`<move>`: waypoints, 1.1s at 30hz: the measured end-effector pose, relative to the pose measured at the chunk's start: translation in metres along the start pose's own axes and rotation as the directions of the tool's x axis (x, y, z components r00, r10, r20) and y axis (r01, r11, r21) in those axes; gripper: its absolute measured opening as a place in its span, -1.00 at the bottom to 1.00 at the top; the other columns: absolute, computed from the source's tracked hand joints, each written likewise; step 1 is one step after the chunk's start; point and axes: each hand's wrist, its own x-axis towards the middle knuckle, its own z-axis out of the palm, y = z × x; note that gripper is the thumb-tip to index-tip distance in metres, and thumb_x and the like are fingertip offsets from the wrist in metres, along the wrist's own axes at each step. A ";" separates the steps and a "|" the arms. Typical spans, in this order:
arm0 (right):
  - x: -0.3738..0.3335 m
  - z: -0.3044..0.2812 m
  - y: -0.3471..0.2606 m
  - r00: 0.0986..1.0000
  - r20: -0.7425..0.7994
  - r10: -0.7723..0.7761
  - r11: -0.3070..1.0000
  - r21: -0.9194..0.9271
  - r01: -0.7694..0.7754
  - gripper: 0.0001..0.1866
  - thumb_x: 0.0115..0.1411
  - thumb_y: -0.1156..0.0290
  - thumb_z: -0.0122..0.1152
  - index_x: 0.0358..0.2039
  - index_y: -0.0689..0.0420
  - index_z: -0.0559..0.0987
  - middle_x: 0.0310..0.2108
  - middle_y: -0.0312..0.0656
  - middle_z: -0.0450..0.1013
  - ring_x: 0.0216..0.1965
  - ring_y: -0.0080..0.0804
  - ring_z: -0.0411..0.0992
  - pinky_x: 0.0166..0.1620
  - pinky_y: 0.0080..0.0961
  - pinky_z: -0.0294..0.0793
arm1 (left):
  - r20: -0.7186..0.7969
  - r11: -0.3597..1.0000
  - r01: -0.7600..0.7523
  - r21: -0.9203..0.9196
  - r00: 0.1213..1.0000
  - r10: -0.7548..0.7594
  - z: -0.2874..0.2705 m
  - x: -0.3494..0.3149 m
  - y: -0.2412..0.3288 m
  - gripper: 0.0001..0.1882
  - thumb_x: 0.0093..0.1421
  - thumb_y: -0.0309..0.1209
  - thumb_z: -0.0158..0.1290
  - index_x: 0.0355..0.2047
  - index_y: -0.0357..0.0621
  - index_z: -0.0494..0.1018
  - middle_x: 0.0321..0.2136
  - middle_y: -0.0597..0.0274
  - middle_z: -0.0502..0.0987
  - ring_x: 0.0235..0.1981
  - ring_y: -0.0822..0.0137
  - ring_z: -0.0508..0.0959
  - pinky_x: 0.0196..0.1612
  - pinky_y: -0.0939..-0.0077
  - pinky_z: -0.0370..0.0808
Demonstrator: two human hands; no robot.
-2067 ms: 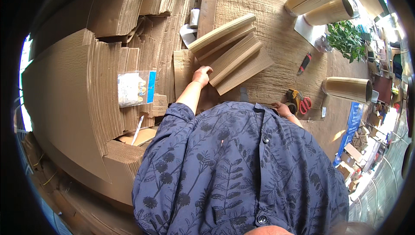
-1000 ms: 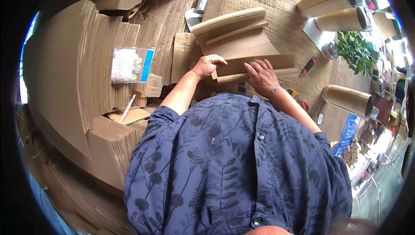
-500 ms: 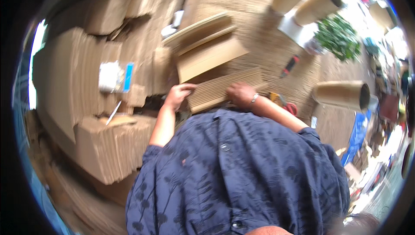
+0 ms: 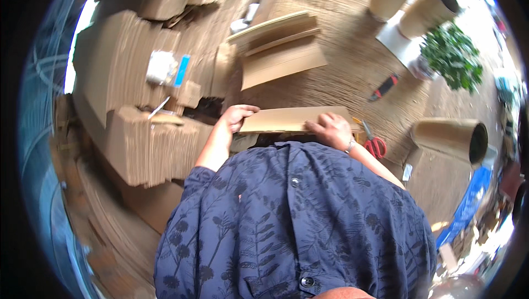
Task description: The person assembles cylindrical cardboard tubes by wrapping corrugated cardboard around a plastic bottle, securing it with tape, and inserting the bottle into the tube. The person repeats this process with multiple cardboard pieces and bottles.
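Note:
A long, narrow piece of brown cardboard [image 4: 284,118] lies before me at the near edge of the table, its flat face up. Whether more sheets lie beneath it I cannot tell. My left hand [image 4: 237,118] grips its left end, thumb and fingers closed there. Over the right part my right hand [image 4: 332,130] is closed on the cardboard with bent fingers. Just beyond is a folded stack of cardboard [image 4: 284,59], its near sheet tilted. Scissors with red handles [image 4: 376,146] lie beside my right wrist, next to something yellow.
Large stacks of cardboard [image 4: 157,147] stand at the left, with a white roll [image 4: 161,68] and a blue strip on them. On the wooden table [image 4: 352,51] lie a red and black cutter [image 4: 384,87], several cardboard tubes [image 4: 449,136] and a green potted plant [image 4: 451,56].
The cardboard between my hands showed ridged edges before and now shows a smooth flat face. My right hand has shifted to its right part. The view has also shifted.

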 end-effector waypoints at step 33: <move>0.111 0.180 0.086 0.861 0.475 0.182 0.953 -0.301 -0.036 -0.45 0.19 0.44 0.00 0.14 -0.48 0.48 0.21 -0.16 0.24 -0.02 -0.18 0.43 0.00 -0.17 0.42 | -0.063 0.075 -0.001 0.997 0.535 0.843 0.054 0.147 -0.052 -0.41 0.00 -0.18 0.25 0.09 0.05 0.49 0.31 0.01 0.10 0.31 -0.09 0.08 0.31 -0.12 0.07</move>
